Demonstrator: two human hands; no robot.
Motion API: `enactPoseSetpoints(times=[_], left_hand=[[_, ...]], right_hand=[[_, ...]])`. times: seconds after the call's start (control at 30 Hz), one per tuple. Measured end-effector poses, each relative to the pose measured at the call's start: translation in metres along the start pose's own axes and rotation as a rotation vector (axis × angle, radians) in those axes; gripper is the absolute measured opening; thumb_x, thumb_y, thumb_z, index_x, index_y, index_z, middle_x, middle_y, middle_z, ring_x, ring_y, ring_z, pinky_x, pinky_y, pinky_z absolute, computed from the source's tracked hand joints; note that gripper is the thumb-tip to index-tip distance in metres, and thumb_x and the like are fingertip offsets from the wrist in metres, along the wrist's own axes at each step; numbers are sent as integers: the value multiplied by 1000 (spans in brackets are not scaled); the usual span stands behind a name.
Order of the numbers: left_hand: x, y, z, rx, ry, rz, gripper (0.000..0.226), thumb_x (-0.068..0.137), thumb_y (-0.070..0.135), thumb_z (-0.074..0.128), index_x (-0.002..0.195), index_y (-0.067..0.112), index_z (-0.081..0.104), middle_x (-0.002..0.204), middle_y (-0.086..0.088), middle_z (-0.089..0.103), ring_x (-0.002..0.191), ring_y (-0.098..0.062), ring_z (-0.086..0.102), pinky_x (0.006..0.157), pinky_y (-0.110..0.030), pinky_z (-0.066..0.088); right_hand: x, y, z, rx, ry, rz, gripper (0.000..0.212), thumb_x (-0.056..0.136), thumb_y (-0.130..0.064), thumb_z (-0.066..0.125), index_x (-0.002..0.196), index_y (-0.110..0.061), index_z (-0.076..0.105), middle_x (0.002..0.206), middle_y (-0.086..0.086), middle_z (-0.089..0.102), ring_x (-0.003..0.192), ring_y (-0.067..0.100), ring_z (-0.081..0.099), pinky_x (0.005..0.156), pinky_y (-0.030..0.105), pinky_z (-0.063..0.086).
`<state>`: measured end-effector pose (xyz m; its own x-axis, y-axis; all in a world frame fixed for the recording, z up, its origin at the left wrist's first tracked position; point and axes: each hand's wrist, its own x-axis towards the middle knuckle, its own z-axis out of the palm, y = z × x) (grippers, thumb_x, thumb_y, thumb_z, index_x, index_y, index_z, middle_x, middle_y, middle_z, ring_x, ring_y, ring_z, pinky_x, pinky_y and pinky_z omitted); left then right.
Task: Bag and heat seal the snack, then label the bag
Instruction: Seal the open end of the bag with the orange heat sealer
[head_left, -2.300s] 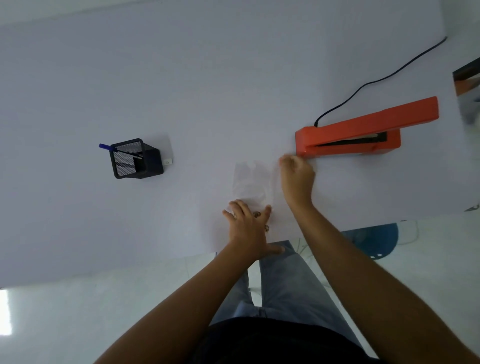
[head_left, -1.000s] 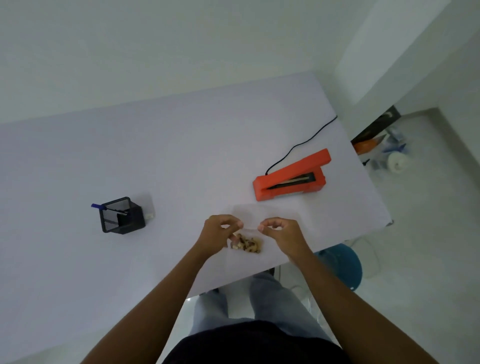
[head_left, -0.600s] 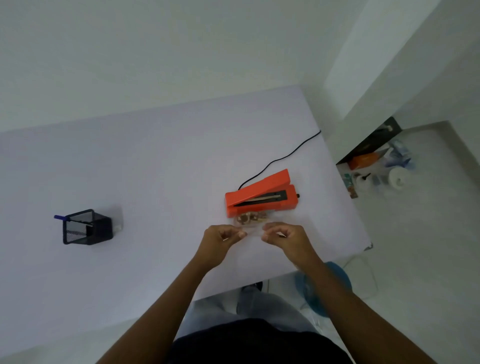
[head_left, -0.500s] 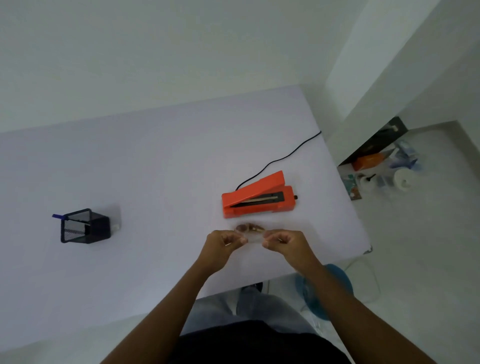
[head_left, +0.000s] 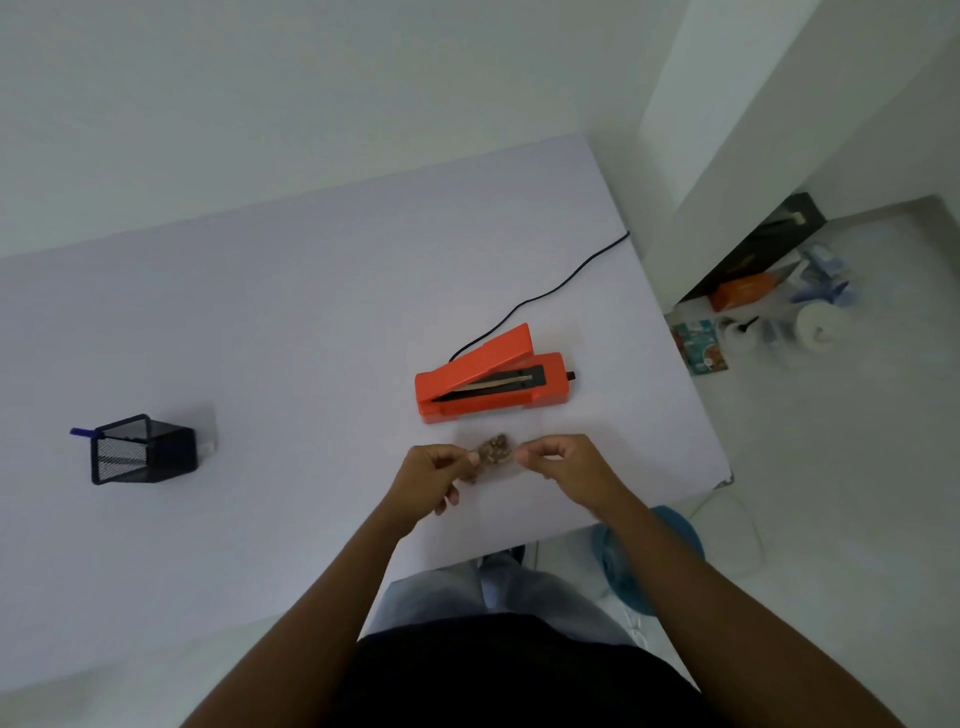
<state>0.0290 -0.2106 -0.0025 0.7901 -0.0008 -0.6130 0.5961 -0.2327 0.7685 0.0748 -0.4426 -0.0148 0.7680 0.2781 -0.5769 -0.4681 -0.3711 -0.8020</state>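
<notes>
The person stands at a white table (head_left: 291, 322) and holds a small clear bag (head_left: 501, 460) with both hands, just above the table surface, near the front edge. The left hand (head_left: 434, 475) pinches the left side of the bag between thumb and fingers, and the right hand (head_left: 563, 467) pinches the right side in the same way, with the other fingers curled in. Between the two hands I see the snack (head_left: 493, 449), a little brown clump of small pieces, maybe nuts or cereal, gathered inside the plastic. The bag itself is very thin and transparent, so its edges are hard to see against the white table; I cannot tell whether its mouth is open or closed. Just behind the hands lies an orange heat sealer (head_left: 491, 376) with its lid lifted at an angle, showing a dark strip inside. A black cable (head_left: 550, 291) runs from it toward the far right edge of the table. Well apart, on the left side of the table, stands a black mesh pen holder (head_left: 143, 449) with a blue pen (head_left: 82, 432) sticking out of it.
</notes>
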Motion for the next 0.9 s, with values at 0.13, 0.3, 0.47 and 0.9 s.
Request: enactPoseSetpoints(times=[0.13,0.3,0.47,0.9], left_hand=[[14,11,5,-110,38,-99,15,94,23,65,94,12,76,80,-9,74,53,-15,57,44,-25,43],[32,17,9,-247,141,-119,16,91,24,69,93,10,75,85,-9,74,49,-13,55,44,-26,42],[42,21,9,-313,235,-125,21,92,27,69,91,6,73,71,-2,70,46,-14,48,42,-23,36],[51,21,16,-326,371,-132,10,89,17,71,93,9,76,84,-3,75,66,-11,69,56,-19,51]], right_hand=[[14,-4,-1,-6,12,48,20,92,-26,71,102,-9,77,97,6,77,81,5,66,69,14,49],[33,-4,0,-32,9,94,36,90,-35,72,94,1,72,99,30,68,78,23,58,74,36,47],[42,-11,2,8,34,117,44,90,-38,71,99,5,69,100,28,69,82,43,60,75,35,47],[48,-18,16,271,123,211,35,93,-36,67,104,-4,75,100,6,75,86,12,66,68,19,42]])
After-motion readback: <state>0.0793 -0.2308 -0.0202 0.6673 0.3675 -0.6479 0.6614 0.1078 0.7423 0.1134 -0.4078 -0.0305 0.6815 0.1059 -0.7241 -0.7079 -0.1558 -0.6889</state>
